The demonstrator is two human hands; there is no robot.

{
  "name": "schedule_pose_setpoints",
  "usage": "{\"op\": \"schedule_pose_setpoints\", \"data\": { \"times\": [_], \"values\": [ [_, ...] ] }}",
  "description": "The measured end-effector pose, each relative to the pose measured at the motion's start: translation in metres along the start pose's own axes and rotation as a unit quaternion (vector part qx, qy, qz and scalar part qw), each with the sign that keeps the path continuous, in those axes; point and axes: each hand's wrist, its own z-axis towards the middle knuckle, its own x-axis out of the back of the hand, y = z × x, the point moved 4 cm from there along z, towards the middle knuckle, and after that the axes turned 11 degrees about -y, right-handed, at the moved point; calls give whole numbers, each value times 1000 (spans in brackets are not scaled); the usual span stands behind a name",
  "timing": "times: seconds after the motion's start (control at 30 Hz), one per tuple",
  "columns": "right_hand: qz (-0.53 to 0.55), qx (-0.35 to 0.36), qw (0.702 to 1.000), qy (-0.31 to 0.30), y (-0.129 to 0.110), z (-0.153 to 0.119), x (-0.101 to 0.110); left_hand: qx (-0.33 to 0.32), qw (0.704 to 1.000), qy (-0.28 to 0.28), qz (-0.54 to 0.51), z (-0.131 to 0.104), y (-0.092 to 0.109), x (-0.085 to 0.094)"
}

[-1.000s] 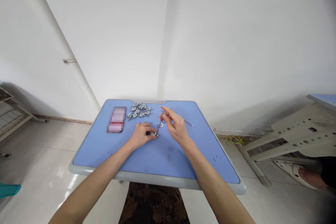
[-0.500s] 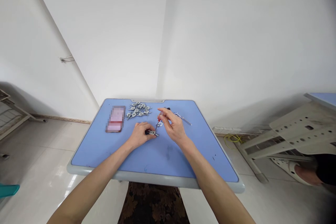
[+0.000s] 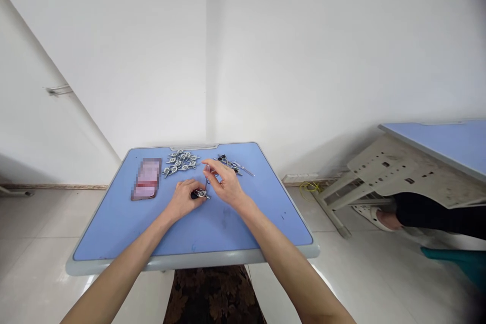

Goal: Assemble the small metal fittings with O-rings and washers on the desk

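Observation:
My left hand [image 3: 185, 199] is closed on a small metal part [image 3: 201, 194] with a black piece, low over the blue desk [image 3: 235, 223]. To its right, my right hand [image 3: 225, 182] pinches a screwdriver [image 3: 207, 176] by its handle, with the thin shaft pointing down at the part. Several similar metal parts [image 3: 181, 162] lie in a pile behind my left hand. Beyond my right hand are more metal pieces with black rounds [image 3: 223, 158] and thin metal rods [image 3: 245, 168].
A phone [image 3: 146, 179], blurred out, lies at the desk's left. A white wall [image 3: 284, 50] rises behind. At the right stand another blue-topped desk [image 3: 440, 142], a person's leg and shoe [image 3: 372, 216], and a yellow cable [image 3: 309, 191] on the floor.
The camera view has turned to the right, so the desk appears further left. The screwdriver now stands more upright over the part held in my left hand.

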Motion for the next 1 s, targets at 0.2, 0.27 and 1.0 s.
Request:
{"op": "schedule_pose_setpoints", "data": {
  "times": [0.2, 0.27, 1.0],
  "values": [
    [-10, -26, 1000, -3, 5, -2, -2, -5, 1000, -17, 11, -4, 4, 3],
    [-9, -24, 1000, 2, 5, -2, -2, -7, 1000, -18, 9, -4, 3, 4],
    [124, -55, 990, 23, 3, 1, 1, 3, 1000, 0, -2, 1, 2, 2]
  ]
}}
